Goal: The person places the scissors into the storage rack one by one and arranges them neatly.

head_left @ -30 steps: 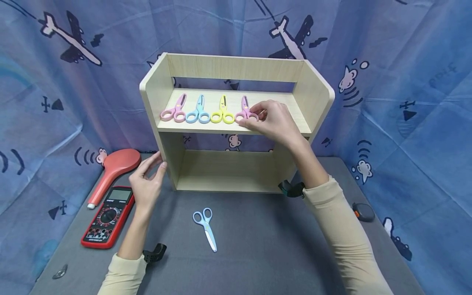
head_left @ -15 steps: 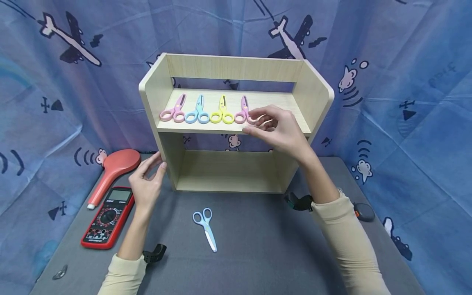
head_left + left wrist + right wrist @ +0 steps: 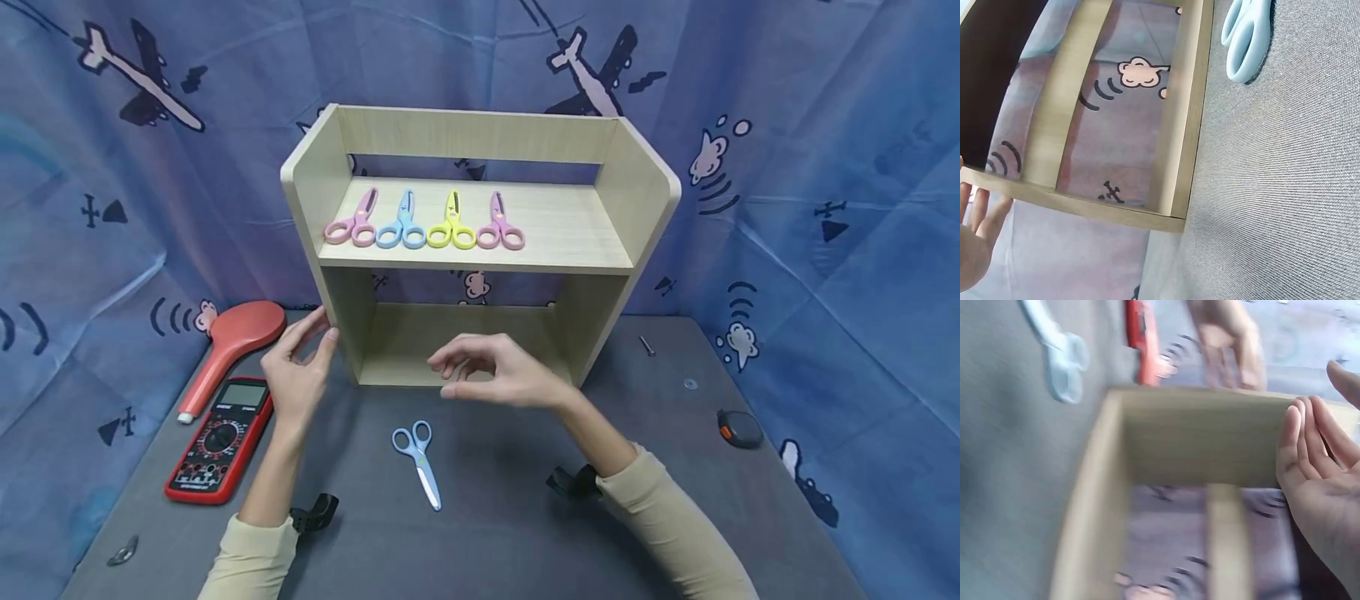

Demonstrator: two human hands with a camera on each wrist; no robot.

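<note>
My left hand (image 3: 296, 371) touches the left side panel of the wooden shelf (image 3: 480, 268) with its fingertips; the left wrist view shows those fingers (image 3: 980, 211) against the panel's edge. In front of the lower compartment my right hand (image 3: 506, 372) hovers with fingers loosely bent and nothing between them. Below it on the grey table lies a pair of light blue scissors (image 3: 417, 462), handles toward the shelf. Along the upper board sit pink scissors (image 3: 360, 221), blue scissors (image 3: 403, 223), yellow scissors (image 3: 452, 223) and another pink pair (image 3: 500, 225), all blades pointing back.
Left of the shelf lie a red paddle-shaped object (image 3: 240, 350) and a red multimeter (image 3: 221, 442). A small metal piece (image 3: 123, 552) is at the front left. On the right are a screw (image 3: 647, 346), a washer (image 3: 690, 384) and a black-and-orange object (image 3: 740, 429). A patterned curtain (image 3: 810, 167) surrounds the table.
My right hand has let go of the rightmost pink scissors and moved down and left, from the upper board to in front of the lower compartment. The left hand has stayed put.
</note>
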